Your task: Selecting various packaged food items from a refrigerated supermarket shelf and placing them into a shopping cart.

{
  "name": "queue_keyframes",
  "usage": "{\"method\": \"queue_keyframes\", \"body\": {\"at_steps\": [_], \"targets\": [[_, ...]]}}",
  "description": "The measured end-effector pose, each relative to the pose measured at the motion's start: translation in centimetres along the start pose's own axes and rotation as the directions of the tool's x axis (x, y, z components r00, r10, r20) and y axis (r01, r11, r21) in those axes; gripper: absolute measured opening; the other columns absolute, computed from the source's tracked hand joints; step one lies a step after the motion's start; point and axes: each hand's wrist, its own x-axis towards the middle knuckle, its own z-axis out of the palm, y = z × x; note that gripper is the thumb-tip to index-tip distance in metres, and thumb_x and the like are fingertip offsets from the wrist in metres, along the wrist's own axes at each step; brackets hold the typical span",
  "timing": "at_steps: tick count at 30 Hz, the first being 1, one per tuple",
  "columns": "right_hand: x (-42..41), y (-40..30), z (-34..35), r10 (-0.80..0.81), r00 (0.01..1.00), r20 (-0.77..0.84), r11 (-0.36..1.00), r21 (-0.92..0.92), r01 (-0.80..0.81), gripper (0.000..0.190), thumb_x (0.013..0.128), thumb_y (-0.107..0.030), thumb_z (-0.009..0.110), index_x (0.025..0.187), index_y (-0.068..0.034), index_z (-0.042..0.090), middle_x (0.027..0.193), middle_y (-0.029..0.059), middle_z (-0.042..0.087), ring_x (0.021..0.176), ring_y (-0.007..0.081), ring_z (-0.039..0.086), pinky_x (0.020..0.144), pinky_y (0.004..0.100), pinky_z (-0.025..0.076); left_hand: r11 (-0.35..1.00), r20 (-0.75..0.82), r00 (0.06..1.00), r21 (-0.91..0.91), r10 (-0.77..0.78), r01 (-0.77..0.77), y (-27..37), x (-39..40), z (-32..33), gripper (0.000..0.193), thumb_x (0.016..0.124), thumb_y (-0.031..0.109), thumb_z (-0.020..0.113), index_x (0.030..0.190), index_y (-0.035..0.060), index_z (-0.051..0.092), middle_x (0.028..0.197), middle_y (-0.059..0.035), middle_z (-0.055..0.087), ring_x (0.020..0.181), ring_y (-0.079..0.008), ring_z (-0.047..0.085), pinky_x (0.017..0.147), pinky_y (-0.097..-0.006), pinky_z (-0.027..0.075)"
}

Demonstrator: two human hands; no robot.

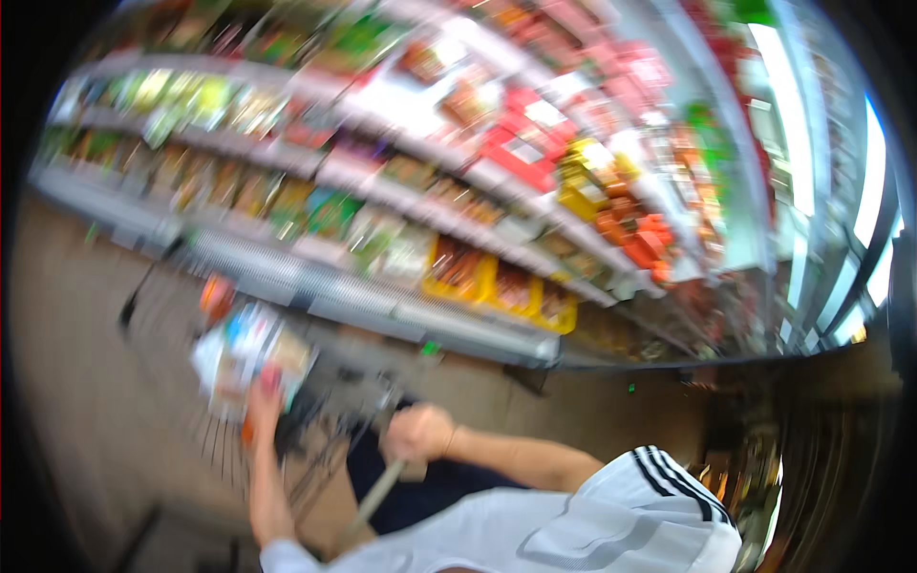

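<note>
Motion blur softens the whole view. My left hand reaches out over a white and blue plastic package in a wire shopping cart; whether its fingers grip the package cannot be told. Orange-red items lie beyond and beside the package. Close to my body, my right hand is closed around the end of a pale bar, which looks like the cart's handle.
A long refrigerated shelf unit of packaged food runs beside the cart, its lower edge close by. Yellow crates stand on its lowest shelf at the right. Brown floor shows at the left.
</note>
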Motion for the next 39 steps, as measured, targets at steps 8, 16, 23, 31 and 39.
{"method": "queue_keyframes", "body": {"at_steps": [8, 16, 23, 31, 39], "targets": [[1.4, 0.3, -3.2, 0.068, 0.994, 0.088, 0.97, 0.225, -0.087, 0.028, 0.083, -0.027, 0.069, 0.104, -0.008, 0.066, 0.082, 0.0073, 0.061, 0.068, 0.0262, 0.064, 0.062, 0.0371, 0.052, 0.317, -0.085, 0.996, -0.944, 0.03, -0.09, 15.3, -11.9, 1.0, 0.039, 0.095, 0.021, 0.064, 0.128, 0.0017, 0.055, 0.115, -0.006, 0.065, 0.105, -0.018, 0.065, 0.093, -0.0356, 0.052], [3.9, -1.5, -10.0, 0.374, 0.927, -0.04, 0.365, 0.925, -0.107, 0.07, 0.081, -0.01, 0.079, 0.143, -0.003, 0.046, 0.139, 0.0162, 0.049, 0.101, 0.0178, 0.063, 0.08, 0.0292, 0.055, 0.125, -0.121, 0.984, -0.983, 0.129, -0.137, 24.9, -19.6, 6.2, 0.032, 0.097, 0.018, 0.055, 0.126, 0.0038, 0.053, 0.118, -0.0063, 0.065, 0.11, -0.0174, 0.064, 0.099, -0.0398, 0.051], [1.9, 2.8, -20.3, 0.155, 0.944, -0.29, 0.733, 0.675, 0.088, 0.073, 0.074, -0.014, 0.085, 0.137, 0.0, 0.052, 0.126, 0.0149, 0.061, 0.104, 0.0217, 0.065, 0.081, 0.0304, 0.056, 0.209, -0.068, 0.968, -0.971, 0.243, -0.12, 34.2, -19.1, 11.8, 0.025, 0.099, 0.021, 0.054, 0.119, 0.0065, 0.058, 0.11, -0.0043, 0.067, 0.101, -0.0121, 0.063, 0.09, -0.0331, 0.05], [-4.1, 6.3, -23.0, 0.47, 0.822, -0.323, 0.438, 0.894, 0.101, 0.08, 0.082, -0.01, 0.082, 0.148, 0.0, 0.037, 0.126, 0.0132, 0.063, 0.105, 0.0161, 0.066, 0.087, 0.0305, 0.054, 0.716, -0.006, 0.879, -0.577, 0.478, -0.393, 44.6, -18.0, 18.2, 0.068, 0.086, 0.003, 0.072, 0.145, -0.0028, 0.038, 0.13, -0.0111, 0.058, 0.118, -0.017, 0.058, 0.101, -0.0321, 0.047], [-8.1, 14.0, -24.9, 0.491, 0.77, -0.407, 0.556, 0.827, 0.082, 0.034, 0.095, -0.012, 0.065, 0.127, -0.001, 0.062, 0.109, 0.0103, 0.069, 0.091, 0.0138, 0.067, 0.08, 0.027, 0.053, 0.808, 0.303, 0.753, -0.304, 0.585, -0.506, 59.2, -15.6, 18.7, 0.059, 0.086, 0.006, 0.072, 0.138, -0.0031, 0.046, 0.113, -0.0104, 0.066, 0.099, -0.0132, 0.063, 0.085, -0.0279, 0.052]]}}
